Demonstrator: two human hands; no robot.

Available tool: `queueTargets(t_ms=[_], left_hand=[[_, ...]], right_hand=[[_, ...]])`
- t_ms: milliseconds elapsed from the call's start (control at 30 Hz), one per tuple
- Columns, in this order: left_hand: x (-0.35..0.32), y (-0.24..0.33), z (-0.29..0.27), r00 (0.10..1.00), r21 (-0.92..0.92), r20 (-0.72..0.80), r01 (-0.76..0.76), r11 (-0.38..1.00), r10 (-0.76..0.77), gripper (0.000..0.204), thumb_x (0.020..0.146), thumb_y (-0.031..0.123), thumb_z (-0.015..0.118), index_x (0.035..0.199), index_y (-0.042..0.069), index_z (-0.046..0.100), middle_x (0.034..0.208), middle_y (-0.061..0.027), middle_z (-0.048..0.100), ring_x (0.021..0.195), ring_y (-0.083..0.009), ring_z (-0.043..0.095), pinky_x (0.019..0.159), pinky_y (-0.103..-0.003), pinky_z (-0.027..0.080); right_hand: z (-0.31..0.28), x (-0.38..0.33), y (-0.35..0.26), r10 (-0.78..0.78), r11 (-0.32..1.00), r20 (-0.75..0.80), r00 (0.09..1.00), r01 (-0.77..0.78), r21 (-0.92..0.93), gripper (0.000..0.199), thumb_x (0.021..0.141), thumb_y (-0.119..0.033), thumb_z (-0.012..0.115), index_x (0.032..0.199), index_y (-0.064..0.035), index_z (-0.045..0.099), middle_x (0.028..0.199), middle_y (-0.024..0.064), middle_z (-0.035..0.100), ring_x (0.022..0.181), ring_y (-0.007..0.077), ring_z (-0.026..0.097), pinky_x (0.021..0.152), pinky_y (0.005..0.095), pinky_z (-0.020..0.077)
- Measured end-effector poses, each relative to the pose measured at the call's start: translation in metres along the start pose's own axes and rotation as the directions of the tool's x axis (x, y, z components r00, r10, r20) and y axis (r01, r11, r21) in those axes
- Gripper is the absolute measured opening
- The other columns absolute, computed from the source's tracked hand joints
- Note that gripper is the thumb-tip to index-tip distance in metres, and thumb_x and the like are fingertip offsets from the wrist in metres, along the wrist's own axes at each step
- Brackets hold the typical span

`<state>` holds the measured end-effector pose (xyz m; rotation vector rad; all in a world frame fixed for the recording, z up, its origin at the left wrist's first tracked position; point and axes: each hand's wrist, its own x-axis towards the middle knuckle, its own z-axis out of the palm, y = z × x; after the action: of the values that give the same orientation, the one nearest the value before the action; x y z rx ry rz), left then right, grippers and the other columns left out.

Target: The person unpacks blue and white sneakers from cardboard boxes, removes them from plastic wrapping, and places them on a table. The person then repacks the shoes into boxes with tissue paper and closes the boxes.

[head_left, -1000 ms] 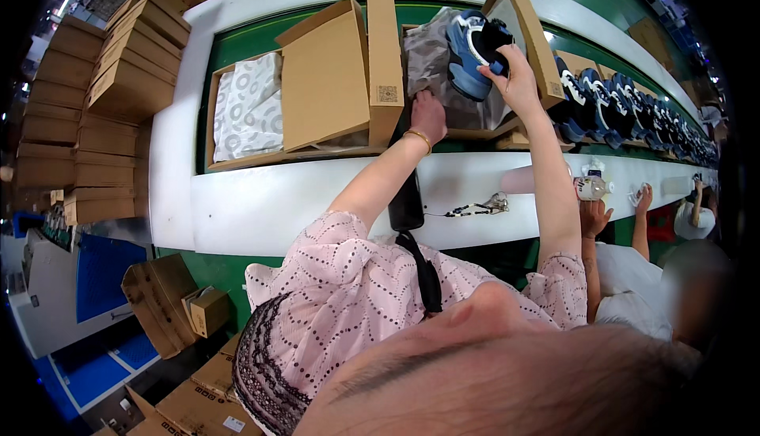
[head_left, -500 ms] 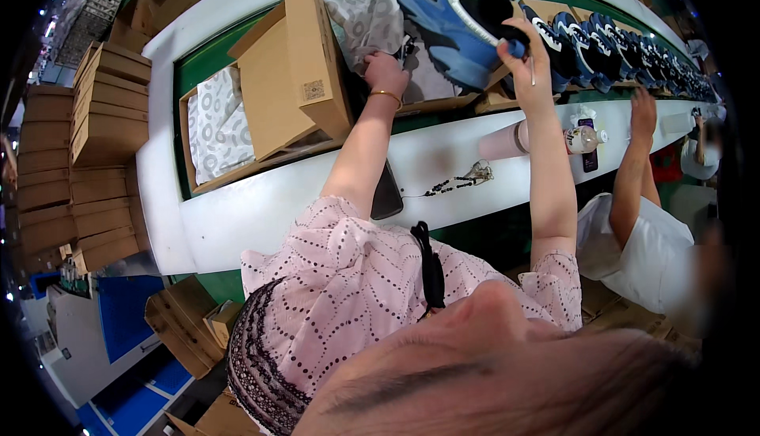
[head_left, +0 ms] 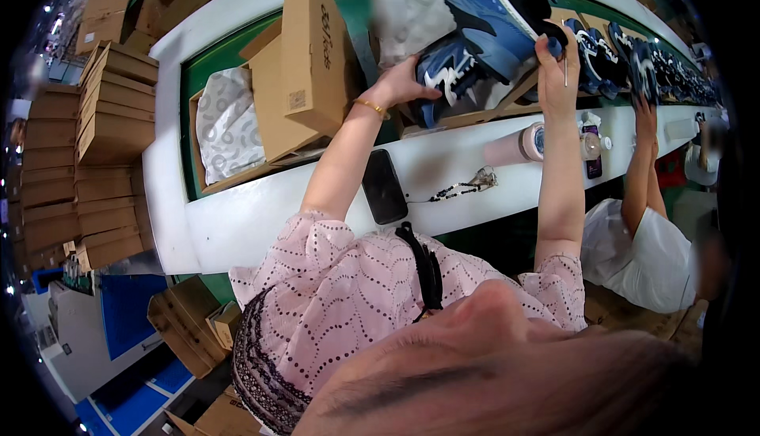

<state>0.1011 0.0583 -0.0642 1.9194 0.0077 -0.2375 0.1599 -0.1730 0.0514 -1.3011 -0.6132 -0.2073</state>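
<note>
Lower shoe (head_left: 450, 72) and upper shoe (head_left: 489, 20), both blue, grasped at a white counter (head_left: 226, 238).
Left to right: black phone (head_left: 385, 187), six o'clock from the left hand (head_left: 400, 84), which grips the lower shoe at its three o'clock; right hand (head_left: 560, 73), grasping the heel of the upper shoe at its ten o'clock; shoe row (head_left: 595, 60), at the right hand's three o'clock.

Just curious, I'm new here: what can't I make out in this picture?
In the head view:
- Contents of the left box: hidden under patterned paper.
- Part of the lower shoe: covered by the raised shoe.
- Distant shoes: too small to count.
- Pattern on the paper bundle: partly blurred.
</note>
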Motion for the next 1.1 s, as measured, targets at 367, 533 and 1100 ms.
queueTargets(t_ms=[367, 533, 1100], left_hand=[[-0.108, 0.007, 0.043, 0.987, -0.919, -0.156, -0.155, 0.362, 0.029, 0.074, 0.082, 0.033, 0.059, 0.14, 0.003, 0.023, 0.135, -0.0104, 0.039, 0.12, -0.0183, 0.043, 0.101, -0.029, 0.033], [-0.126, -0.001, 0.028, 0.961, -0.948, -0.269, -0.252, 0.193, -0.063, 0.059, 0.087, 0.034, 0.052, 0.135, 0.006, 0.032, 0.132, -0.009, 0.044, 0.119, -0.0213, 0.046, 0.101, -0.036, 0.038], [-0.134, -0.014, 0.027, 0.959, -0.99, 0.003, 0.044, -0.137, 0.283, 0.043, 0.09, 0.025, 0.042, 0.125, 0.0, 0.047, 0.116, -0.0104, 0.056, 0.104, -0.0189, 0.057, 0.095, -0.034, 0.044]], right_hand=[[-0.058, 0.008, -0.007, 0.345, 0.647, -0.076, 0.935, -0.179, 0.741, 0.037, 0.092, -0.029, 0.05, 0.119, -0.004, 0.051, 0.119, 0.0115, 0.056, 0.111, 0.0254, 0.052, 0.097, 0.0418, 0.0375], [-0.062, 0.004, -0.044, 0.305, 0.838, -0.577, 0.758, 0.074, 0.54, 0.046, 0.09, -0.032, 0.051, 0.125, -0.0019, 0.047, 0.128, 0.0169, 0.049, 0.119, 0.0331, 0.045, 0.102, 0.0523, 0.0306], [-0.003, -0.007, 0.0, 0.499, 0.832, 0.406, 0.766, -0.291, -0.472, 0.034, 0.091, -0.009, 0.047, 0.123, 0.0023, 0.046, 0.113, 0.0063, 0.055, 0.102, 0.0131, 0.052, 0.091, 0.0266, 0.0392]])
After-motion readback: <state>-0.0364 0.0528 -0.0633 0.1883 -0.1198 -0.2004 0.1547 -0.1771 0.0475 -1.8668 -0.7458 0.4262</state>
